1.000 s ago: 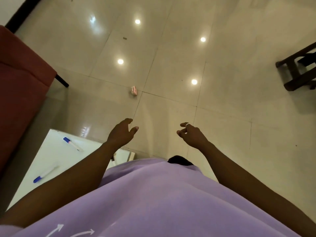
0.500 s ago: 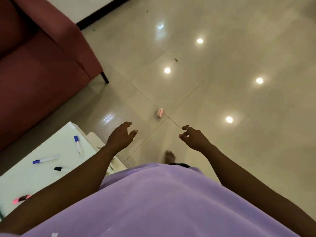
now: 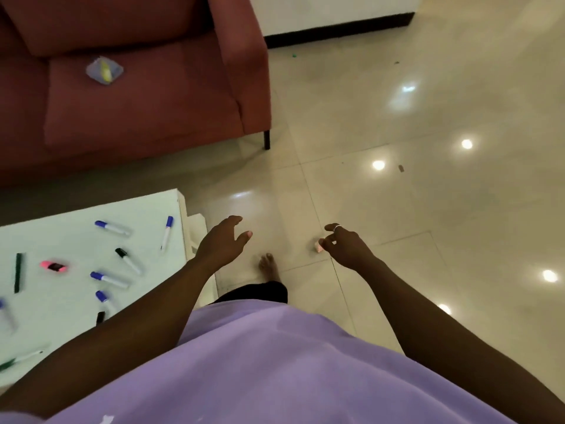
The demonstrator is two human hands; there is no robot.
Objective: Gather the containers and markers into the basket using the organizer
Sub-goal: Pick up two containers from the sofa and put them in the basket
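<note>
Several markers lie scattered on a white table at the lower left: blue-capped ones, a black-capped one, a pink highlighter and a dark green marker. A small clear container with something yellow inside rests on the red sofa seat. My left hand hovers past the table's right edge, fingers apart and empty. My right hand is over the floor, fingers loosely curled, holding nothing. No basket or organizer is in view.
A red sofa fills the upper left, its leg on the glossy tiled floor. A small pink object lies on the floor just left of my right hand. My bare foot stands beside the table.
The view has swung left: the sofa, the table and more markers have come into sight. Both hands keep the same pose in front of me, empty.
</note>
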